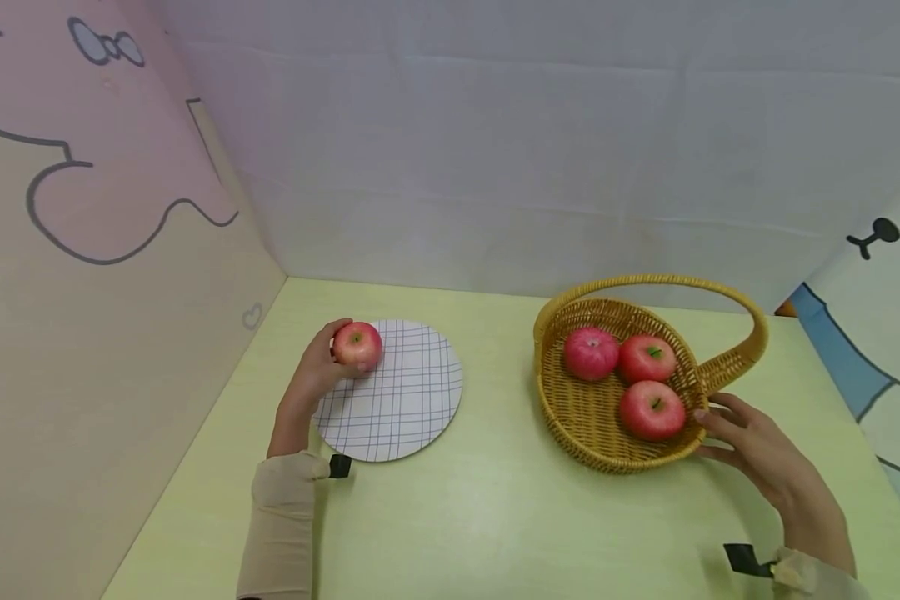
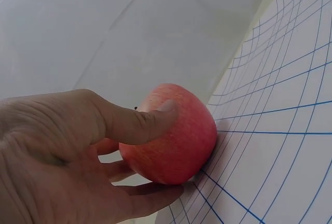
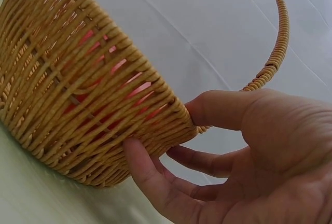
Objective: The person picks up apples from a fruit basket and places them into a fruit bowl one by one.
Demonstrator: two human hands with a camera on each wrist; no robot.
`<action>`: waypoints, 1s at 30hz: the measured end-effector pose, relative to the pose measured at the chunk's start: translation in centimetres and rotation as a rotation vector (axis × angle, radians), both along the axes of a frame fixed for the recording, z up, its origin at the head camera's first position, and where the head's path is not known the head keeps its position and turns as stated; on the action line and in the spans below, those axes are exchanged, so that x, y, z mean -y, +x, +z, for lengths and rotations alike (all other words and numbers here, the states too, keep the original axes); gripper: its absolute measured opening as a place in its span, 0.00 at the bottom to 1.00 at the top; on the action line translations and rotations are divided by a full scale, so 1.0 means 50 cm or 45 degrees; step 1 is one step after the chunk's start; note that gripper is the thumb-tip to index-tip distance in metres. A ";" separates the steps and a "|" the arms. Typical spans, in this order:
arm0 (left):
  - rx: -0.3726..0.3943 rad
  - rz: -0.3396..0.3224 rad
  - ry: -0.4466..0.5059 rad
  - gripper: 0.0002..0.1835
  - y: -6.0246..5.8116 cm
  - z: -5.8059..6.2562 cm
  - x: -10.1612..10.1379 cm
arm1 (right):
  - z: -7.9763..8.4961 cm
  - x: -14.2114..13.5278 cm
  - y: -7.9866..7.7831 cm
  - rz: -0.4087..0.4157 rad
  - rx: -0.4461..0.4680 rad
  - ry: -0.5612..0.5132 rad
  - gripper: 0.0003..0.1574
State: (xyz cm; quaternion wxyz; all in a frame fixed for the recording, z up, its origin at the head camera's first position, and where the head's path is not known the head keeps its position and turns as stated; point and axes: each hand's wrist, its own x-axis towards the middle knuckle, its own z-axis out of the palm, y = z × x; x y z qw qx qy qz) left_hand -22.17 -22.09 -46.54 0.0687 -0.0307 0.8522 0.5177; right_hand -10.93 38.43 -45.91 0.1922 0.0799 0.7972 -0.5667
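My left hand [image 1: 321, 367] holds a red apple [image 1: 357, 345] at the upper left of a round white plate [image 1: 412, 408] with a blue grid pattern. In the left wrist view the thumb lies across the apple [image 2: 181, 136] and the fingers curl beneath it, right at the plate's surface. On the right, my right hand [image 1: 757, 454] grips the rim of a wicker basket [image 1: 581, 429]. In the right wrist view its thumb is at the basket's rim and the fingertips [image 3: 137, 154] touch the woven outer wall.
Inside the basket lie two red apples [image 1: 652, 410] with green stems and a pinker round fruit [image 1: 591, 353]. An arched handle [image 1: 660, 281] rises over the basket. A white cloth wall [image 1: 480, 167] stands behind the pale table [image 1: 487, 517], with printed panels at both sides.
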 end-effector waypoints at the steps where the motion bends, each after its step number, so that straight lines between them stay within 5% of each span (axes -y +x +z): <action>1: -0.002 -0.004 0.000 0.50 0.000 0.000 -0.001 | 0.000 0.000 0.000 0.000 -0.003 0.001 0.45; 15: 0.000 -0.030 -0.153 0.52 0.001 0.006 -0.012 | 0.002 -0.003 0.002 0.010 -0.009 -0.024 0.44; 25: -0.271 0.133 -0.289 0.40 0.025 0.047 -0.065 | 0.005 -0.003 0.002 -0.003 -0.011 -0.046 0.44; 30: -0.391 0.108 -0.255 0.35 0.042 0.071 -0.101 | 0.005 0.001 0.001 -0.005 -0.004 -0.044 0.45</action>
